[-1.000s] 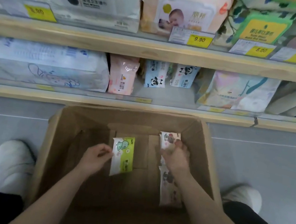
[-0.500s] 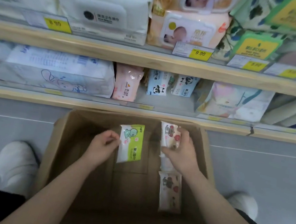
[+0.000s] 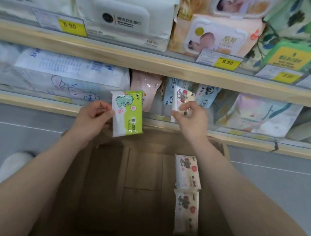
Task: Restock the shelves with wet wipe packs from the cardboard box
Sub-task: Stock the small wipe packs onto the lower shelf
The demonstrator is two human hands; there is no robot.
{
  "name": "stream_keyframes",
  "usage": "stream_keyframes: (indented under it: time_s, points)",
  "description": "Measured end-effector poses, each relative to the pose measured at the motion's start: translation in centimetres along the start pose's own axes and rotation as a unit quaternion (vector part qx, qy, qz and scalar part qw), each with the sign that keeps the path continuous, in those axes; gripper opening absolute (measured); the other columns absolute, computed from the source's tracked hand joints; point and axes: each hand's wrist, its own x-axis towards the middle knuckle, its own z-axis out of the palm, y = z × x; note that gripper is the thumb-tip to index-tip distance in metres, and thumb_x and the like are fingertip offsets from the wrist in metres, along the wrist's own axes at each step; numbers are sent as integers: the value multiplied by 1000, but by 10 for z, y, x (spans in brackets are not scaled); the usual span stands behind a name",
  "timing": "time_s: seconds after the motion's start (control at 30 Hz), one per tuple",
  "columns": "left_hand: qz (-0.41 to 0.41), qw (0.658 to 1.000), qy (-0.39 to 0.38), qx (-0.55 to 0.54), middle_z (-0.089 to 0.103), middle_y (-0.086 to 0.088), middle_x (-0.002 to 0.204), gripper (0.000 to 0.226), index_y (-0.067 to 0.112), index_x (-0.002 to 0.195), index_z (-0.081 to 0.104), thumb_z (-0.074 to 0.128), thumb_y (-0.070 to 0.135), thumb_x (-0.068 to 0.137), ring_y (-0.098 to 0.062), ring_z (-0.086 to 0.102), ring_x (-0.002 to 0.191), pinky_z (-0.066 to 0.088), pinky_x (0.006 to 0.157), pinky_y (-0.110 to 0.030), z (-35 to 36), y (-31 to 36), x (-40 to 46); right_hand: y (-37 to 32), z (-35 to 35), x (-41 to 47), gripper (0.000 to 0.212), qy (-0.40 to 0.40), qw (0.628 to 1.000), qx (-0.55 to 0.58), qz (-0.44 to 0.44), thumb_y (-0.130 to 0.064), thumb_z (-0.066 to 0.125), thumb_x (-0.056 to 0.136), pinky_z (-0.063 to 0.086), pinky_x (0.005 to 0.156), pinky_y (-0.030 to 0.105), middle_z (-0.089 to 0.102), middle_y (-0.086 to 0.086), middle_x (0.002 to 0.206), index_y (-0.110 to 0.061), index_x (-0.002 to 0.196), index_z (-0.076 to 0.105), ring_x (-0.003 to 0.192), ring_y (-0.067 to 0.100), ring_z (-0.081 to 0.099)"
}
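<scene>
**Two hands lift wet wipe packs from a box toward a low shelf**

A person stands over an open cardboard box [image 3: 142, 176] on a grey floor, both bare forearms reaching forward from the near edge of the view. The left hand [image 3: 92, 117] pinches a small green and white pack [image 3: 128, 112] by its left edge, fingers and thumb curled round it; the pack is upright, tilted slightly, and carries a cartoon dinosaur. It is held in the air above the far rim of the box, in front of the lower shelf [image 3: 31, 102]. The right hand [image 3: 190, 119] grips a white pack with red print [image 3: 181, 99], fingers closed on its lower part, so that its top rises in front of the goods on that same shelf.

Inside the box, along its right side, two more white packs with red print lie flat, one [image 3: 188, 172] farther away and one [image 3: 188, 212] nearer, end to end and just touching or nearly so.

The lower shelf holds a large white bag with a rabbit drawing [image 3: 66, 76] to the left, a pink pack [image 3: 145, 86] near the middle, small panda packs [image 3: 206, 95] behind the right hand, and a pastel bag [image 3: 256, 114] to the right. The upper shelf [image 3: 158, 65] carries large white wipe packs [image 3: 123, 18], peach baby wipes [image 3: 219, 38] and yellow price tags [image 3: 227, 62]. A white shoe [image 3: 15, 164] shows at the left of the box.
</scene>
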Motion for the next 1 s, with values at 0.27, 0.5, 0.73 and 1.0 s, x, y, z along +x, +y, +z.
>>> stream_keyframes:
  time_s: [0.27,0.5,0.73,1.0]
  points:
    - [-3,1000,2,3,67,-4,86,20,19,76,56,57,5,90,-16,61,80,48,82,-35,3,-23,9,26,54,64,49,-98,986,-131,-18,-28,55,93,29,112,32,28,19,144,-14,139,45,130,35,38]
    - [-5,1000,-21,-6,67,-4,84,18,15,77,56,55,4,90,-21,62,79,50,76,-38,7,-14,1,15,26,45,48,-108,985,-136,-11,-27,52,95,21,115,29,22,12,154,-20,142,43,141,28,27]
    - [28,996,-87,-6,69,-2,82,17,17,79,56,56,5,90,-12,64,76,51,75,-29,50,18,-15,-11,-19,-19,29,-259,961,92,17,-20,68,85,51,90,26,69,6,111,-12,113,66,102,23,65]
    - [117,896,-144,402,62,5,117,36,27,121,54,57,42,88,-14,55,111,41,95,-33,43,10,7,-9,-34,10,9,-129,989,74,-18,-12,68,86,43,60,25,61,14,69,-11,78,62,56,9,50]
